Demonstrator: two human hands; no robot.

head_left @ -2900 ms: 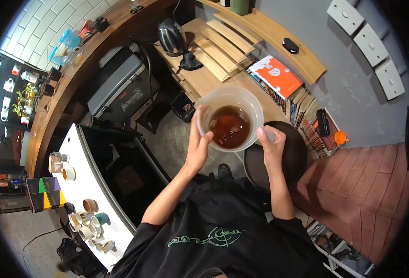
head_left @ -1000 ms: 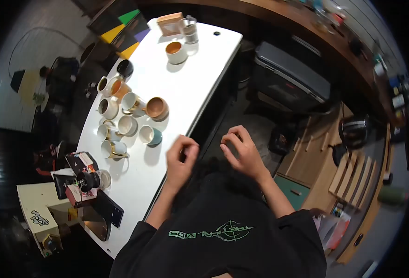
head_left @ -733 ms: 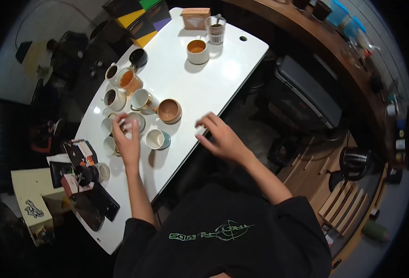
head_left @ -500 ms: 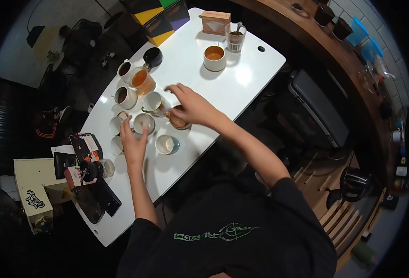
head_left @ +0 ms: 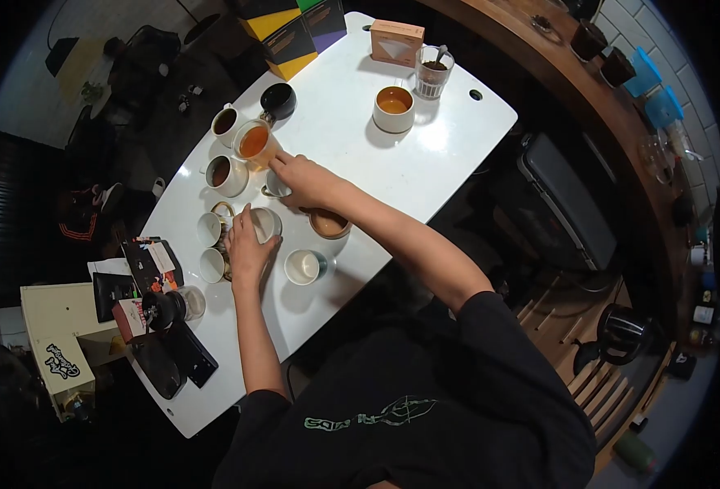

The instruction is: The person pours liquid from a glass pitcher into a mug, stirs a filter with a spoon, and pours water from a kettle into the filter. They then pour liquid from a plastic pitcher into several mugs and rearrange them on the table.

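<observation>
My left hand is curved round a white cup, thumb on its near side and fingers along its left. My right hand reaches over a white mug with a gold handle, fingers bent over its far side and hiding much of it. Its fingertips come right at the base of a glass of amber drink. Under my right wrist stands a brown-lined cup. Closer to me is a pale cup with a bluish outside. Two white cups, one upper and one lower, lie left of my left hand.
Dark-filled white mugs and a black cup stand at the far left. An orange-lined cup, a glass with a spoon and a small box are farther back. A phone lies near the left edge.
My right hand has come down leftward onto the gold-handled mug, its fingers now bent instead of spread. My left hand has closed in round the white cup. The view has shifted slightly.
</observation>
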